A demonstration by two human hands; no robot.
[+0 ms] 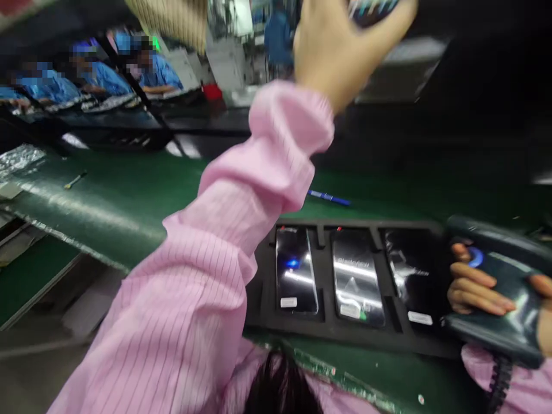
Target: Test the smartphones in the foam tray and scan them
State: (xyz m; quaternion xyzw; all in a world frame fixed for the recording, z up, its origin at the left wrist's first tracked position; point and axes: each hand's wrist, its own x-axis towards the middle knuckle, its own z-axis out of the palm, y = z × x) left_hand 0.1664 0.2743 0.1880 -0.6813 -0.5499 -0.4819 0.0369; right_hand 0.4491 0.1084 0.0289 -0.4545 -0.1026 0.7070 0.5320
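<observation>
Left hand [345,46] raised, gripping blurred dark object [373,8]; right hand [478,284] clasping dark handheld scanner [504,293] beside black foam tray [267,276] of glossy phones [296,270]; best aim squarely at labels

Pink pinstriped sleeve [207,276], dark green tabletop [107,201]. Black tray [328,330] with glossy black phones [296,270], white labels. Blue pen [330,198], dark scanner [504,287].

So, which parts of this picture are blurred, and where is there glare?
Head view: the raised left hand, with a dark object in its grip, is motion-blurred; the glossy black phones in the black foam tray show white glare streaks and a blue reflection; the right hand holding the dark handheld scanner is slightly soft; the background is smeared.
</observation>
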